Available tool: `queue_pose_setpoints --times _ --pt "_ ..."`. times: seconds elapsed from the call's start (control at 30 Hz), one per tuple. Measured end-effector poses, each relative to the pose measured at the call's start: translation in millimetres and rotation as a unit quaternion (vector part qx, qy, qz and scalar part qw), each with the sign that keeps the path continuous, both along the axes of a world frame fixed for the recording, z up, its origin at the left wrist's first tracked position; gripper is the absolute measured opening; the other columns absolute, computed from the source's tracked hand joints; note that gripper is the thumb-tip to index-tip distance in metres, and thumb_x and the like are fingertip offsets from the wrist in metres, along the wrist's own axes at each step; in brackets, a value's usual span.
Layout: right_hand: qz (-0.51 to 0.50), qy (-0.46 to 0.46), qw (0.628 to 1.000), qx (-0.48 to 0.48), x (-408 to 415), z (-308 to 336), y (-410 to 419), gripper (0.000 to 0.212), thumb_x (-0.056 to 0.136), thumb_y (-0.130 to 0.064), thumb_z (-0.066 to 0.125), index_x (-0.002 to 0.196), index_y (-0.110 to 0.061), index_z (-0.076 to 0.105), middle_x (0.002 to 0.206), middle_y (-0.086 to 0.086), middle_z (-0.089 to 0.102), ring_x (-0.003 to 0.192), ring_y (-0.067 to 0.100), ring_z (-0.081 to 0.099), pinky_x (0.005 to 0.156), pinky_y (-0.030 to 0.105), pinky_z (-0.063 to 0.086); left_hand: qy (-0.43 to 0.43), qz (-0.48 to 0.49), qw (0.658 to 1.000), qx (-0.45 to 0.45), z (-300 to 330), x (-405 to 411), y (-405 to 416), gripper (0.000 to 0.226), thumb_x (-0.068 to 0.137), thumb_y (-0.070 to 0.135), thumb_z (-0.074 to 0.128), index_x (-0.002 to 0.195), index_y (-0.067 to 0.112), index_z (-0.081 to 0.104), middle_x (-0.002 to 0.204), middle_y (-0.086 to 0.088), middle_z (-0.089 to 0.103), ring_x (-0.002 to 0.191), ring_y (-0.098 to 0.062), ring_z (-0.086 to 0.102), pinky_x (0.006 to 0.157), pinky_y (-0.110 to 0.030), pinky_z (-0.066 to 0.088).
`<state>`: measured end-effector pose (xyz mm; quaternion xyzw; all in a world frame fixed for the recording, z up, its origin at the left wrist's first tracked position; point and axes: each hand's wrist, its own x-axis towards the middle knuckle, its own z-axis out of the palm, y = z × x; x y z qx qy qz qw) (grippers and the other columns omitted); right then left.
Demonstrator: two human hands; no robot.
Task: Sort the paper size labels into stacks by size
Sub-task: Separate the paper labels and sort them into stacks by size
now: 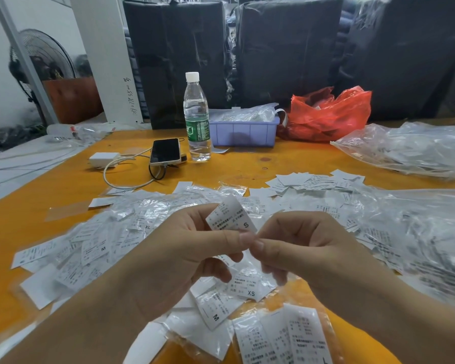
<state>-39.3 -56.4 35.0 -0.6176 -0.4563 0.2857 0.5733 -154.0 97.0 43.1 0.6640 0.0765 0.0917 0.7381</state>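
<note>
Above the orange table (247,164) my left hand (184,248) pinches a white paper label marked S (230,218) between thumb and fingers. My right hand (307,248) meets it at the thumb tips and pinches the label's lower corner. Under the hands lie loose labels, one marked XS (248,287), one marked M (213,311). A label marked XL (146,224) and another M label (100,248) lie in the scattered heap on the left. A stack of labels (286,337) sits at the near edge.
A water bottle (197,119), a phone (166,151) with cables, and a white charger (103,159) stand at the back. Behind them are a lilac tray (243,132) and a red plastic bag (329,115). Clear bags of labels (415,148) crowd the right side.
</note>
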Motion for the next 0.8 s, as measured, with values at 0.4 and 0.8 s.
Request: queue_pose_setpoints --times 0.4,0.8 --pt "-0.034 -0.096 0.995 0.018 -3.0 -0.8 -1.6 0.016 0.075 -0.033 0.068 0.078 -0.017 0.069 0.064 0.000 0.057 0.061 0.006 0.052 0.062 0.031 0.042 0.024 -0.014 1.000 0.003 0.0 -0.5 1.9 0.020 0.056 0.020 0.084 0.073 0.017 0.076 0.064 -0.002 0.062 0.053 -0.010 0.058 0.045 -0.021 0.047" --pt "-0.045 -0.046 0.996 0.059 2.5 -3.3 1.6 0.011 0.078 -0.030 0.066 0.077 -0.021 0.073 0.061 0.000 0.064 0.056 0.011 0.057 0.058 0.026 0.046 0.008 -0.004 0.999 -0.039 -0.2 1.2 2.8 0.023 0.061 0.022 0.083 0.082 0.022 0.076 0.074 -0.003 0.065 0.059 -0.011 0.061 0.045 -0.022 0.048"
